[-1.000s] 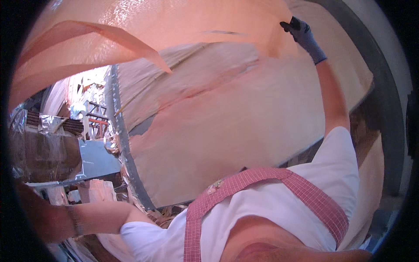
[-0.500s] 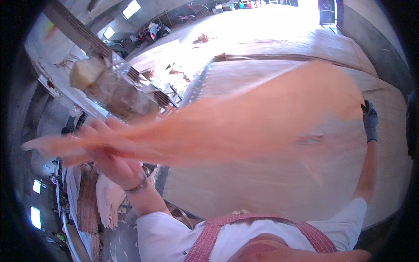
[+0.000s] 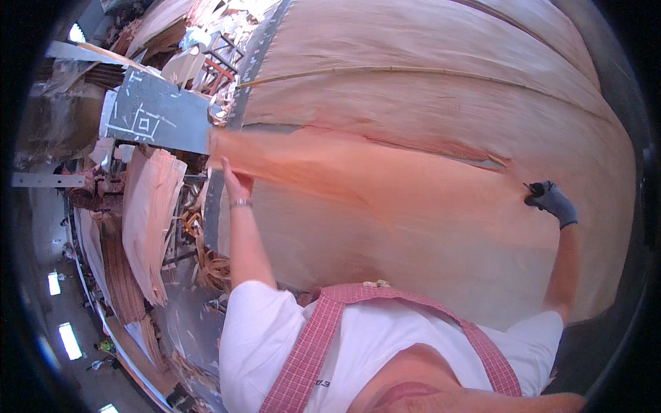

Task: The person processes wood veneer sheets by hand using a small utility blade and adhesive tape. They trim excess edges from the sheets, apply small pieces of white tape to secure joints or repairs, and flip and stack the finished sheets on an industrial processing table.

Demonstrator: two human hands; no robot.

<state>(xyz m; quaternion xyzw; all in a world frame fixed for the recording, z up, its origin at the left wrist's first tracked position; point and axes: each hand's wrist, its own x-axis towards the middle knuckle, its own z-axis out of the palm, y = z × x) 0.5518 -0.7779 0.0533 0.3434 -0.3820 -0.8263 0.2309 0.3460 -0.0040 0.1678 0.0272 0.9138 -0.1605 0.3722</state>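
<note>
A thin orange-brown sheet of wood veneer [image 3: 385, 175], blurred by motion, stretches between my two hands over a large pale stack of veneer [image 3: 413, 268]. My left hand [image 3: 237, 184], bare with a band at the wrist, is closed on the sheet's left end. Its thumb shows and most of its fingers are hidden. At the sheet's right end my right hand [image 3: 553, 202], in a grey-blue glove with dark fingertips, pinches the edge. A ragged split [image 3: 492, 162] runs along the far side of the sheet.
A thin bamboo strip [image 3: 413, 69] lies across the stack farther off. Left of it are a blue-grey board [image 3: 162, 110] with white marks, hanging veneer sheets [image 3: 148, 220] and wood scraps [image 3: 213, 268]. A dark edging [image 3: 251, 76] borders the stack's left side.
The sheet has come down from in front of me and spread out low over the stack. Both hands have lowered, the left moving right. My view has tilted downward.
</note>
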